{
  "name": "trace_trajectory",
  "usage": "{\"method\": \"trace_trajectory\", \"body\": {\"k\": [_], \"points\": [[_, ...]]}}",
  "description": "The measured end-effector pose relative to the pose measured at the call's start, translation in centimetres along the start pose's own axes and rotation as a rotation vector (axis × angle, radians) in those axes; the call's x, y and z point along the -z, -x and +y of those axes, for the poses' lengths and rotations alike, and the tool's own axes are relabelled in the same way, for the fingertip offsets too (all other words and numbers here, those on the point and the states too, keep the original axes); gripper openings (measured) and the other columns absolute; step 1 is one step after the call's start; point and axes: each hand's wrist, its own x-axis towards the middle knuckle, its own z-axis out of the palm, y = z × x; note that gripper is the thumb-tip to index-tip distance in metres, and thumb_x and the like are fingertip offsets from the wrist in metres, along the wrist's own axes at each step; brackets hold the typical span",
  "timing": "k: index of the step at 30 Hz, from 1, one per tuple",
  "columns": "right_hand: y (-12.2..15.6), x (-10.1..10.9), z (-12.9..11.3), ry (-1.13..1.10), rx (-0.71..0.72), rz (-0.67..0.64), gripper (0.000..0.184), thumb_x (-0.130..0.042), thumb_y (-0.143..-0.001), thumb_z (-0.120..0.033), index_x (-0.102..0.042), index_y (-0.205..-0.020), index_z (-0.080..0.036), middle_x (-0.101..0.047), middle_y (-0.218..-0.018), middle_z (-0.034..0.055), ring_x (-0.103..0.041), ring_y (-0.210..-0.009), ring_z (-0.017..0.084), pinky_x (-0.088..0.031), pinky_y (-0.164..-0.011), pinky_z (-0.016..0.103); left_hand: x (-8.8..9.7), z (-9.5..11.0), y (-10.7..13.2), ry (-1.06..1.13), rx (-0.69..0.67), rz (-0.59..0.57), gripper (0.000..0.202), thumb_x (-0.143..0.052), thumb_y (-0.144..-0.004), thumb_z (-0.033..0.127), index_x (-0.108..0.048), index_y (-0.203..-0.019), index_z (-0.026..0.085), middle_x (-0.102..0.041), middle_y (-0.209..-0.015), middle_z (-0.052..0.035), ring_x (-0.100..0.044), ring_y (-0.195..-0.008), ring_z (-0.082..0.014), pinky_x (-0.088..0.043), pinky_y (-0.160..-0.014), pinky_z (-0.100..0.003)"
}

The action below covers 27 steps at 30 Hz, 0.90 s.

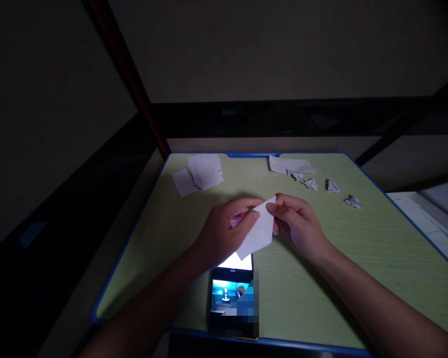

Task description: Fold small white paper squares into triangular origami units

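Two hands [221,228] [300,224], one held sheet [259,232], one phone [227,297] at seven o'clock, one stack [206,171] at eleven, one slip [291,164] at one, four scraps [294,175] [310,184] [332,186] [353,201] toward two.

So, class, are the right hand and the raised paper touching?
Touching: in the head view, the right hand has its thumb on the raised paper, near the top.

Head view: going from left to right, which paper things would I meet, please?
Stack of white paper sheets → held white sheet → first small creased paper piece → second piece → third piece → fourth piece.
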Motion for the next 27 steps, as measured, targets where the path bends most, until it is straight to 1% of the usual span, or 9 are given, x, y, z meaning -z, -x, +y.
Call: {"method": "trace_trajectory", "body": {"k": [6,9,14,20,24,27], "points": [[-0.24,-0.09,-0.11,-0.043,-0.031,0.043,0.028,-0.055,-0.081,-0.031,-0.049,-0.055,-0.02,-0.047,-0.041,-0.0044,-0.039,-0.039,0.01,-0.027,-0.041,0.024,0.08,0.17,0.08,0.008,0.003,-0.005,0.025,-0.054,-0.083,0.025,-0.065,-0.103,0.016,-0.071,-0.092,-0.0055,-0.066,-0.078,-0.0153,-0.052,-0.065,-0.025],[-0.37,-0.25,-0.39,-0.107,-0.053,0.042,0.025,-0.055,-0.077,-0.026,-0.048,-0.054,-0.021,-0.046,-0.039,-0.0049,-0.039,-0.037,0.01,-0.027,-0.04,0.024,-0.04,0.15,0.11,0.019,-0.005,-0.013,0.026,-0.052,-0.084,0.024,-0.064,-0.104,0.014,-0.071,-0.092,-0.006,-0.065,-0.078,-0.0147,-0.052,-0.066,-0.024],[-0.4,-0.47,-0.8,-0.195,-0.091,0.044,0.019,-0.055,-0.072,-0.022,-0.052,-0.054,-0.021,-0.047,-0.038,-0.0052,-0.037,-0.036,0.01,-0.025,-0.039,0.024,-0.17,0.18,0.21,0.038,-0.007,-0.022,0.026,-0.051,-0.083,0.024,-0.063,-0.103,0.013,-0.07,-0.093,-0.0071,-0.065,-0.079,-0.0153,-0.052,-0.068,-0.025],[-0.48,-0.56,-0.87,-0.193,-0.071,0.045,0.024,-0.054,-0.071,-0.02,-0.048,-0.048,-0.02,-0.044,-0.034,-0.0046,-0.037,-0.037,0.01,-0.026,-0.042,0.025,-0.07,0.49,0.22,0.043,0.006,-0.028,0.024,-0.052,-0.083,0.023,-0.064,-0.101,0.014,-0.07,-0.088,-0.0058,-0.065,-0.073,-0.0143,-0.051,-0.063,-0.024],[-0.6,-0.52,-0.84,-0.199,-0.088,0.049,0.022,-0.054,-0.07,-0.022,-0.05,-0.048,-0.02,-0.045,-0.033,-0.0046,-0.037,-0.036,0.01,-0.025,-0.041,0.025,-0.18,0.25,0.24,0.039,-0.005,-0.033,0.024,-0.051,-0.083,0.023,-0.064,-0.102,0.015,-0.07,-0.091,-0.0061,-0.065,-0.077,-0.0148,-0.051,-0.065,-0.025],[-0.61,-0.49,-0.91,-0.246,-0.094,0.051,0.02,-0.055,-0.067,-0.02,-0.051,-0.048,-0.02,-0.045,-0.032,-0.0051,-0.035,-0.034,0.009,-0.022,-0.04,0.025,-0.31,0.0,0.25,0.045,-0.039,-0.023,0.023,-0.051,-0.083,0.022,-0.065,-0.099,0.014,-0.07,-0.09,-0.0059,-0.065,-0.076,-0.0147,-0.051,-0.064,-0.024]]}}
